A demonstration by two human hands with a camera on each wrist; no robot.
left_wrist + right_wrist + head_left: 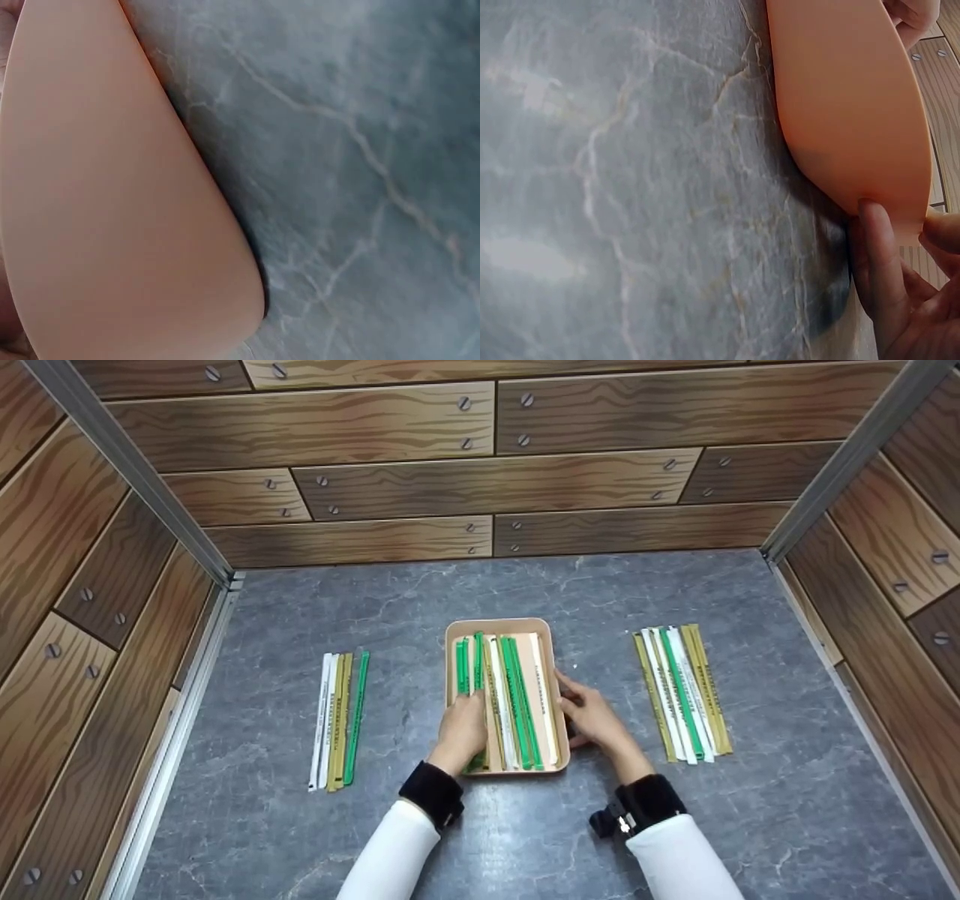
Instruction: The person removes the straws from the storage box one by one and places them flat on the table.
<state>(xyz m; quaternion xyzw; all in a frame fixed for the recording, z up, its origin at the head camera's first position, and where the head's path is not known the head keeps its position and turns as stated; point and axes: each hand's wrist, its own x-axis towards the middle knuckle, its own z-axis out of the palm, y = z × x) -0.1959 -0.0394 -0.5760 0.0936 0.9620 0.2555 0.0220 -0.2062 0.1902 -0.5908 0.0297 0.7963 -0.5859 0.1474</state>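
Dark print runs along the white and gold strips point(331, 720), seemingly lettering, too small to read

Both hands low and close together, forearms angled inward.
The left hand point(463, 730) lies palm-down with knuckles up; the right hand point(592, 715) has fingers extended leftward.
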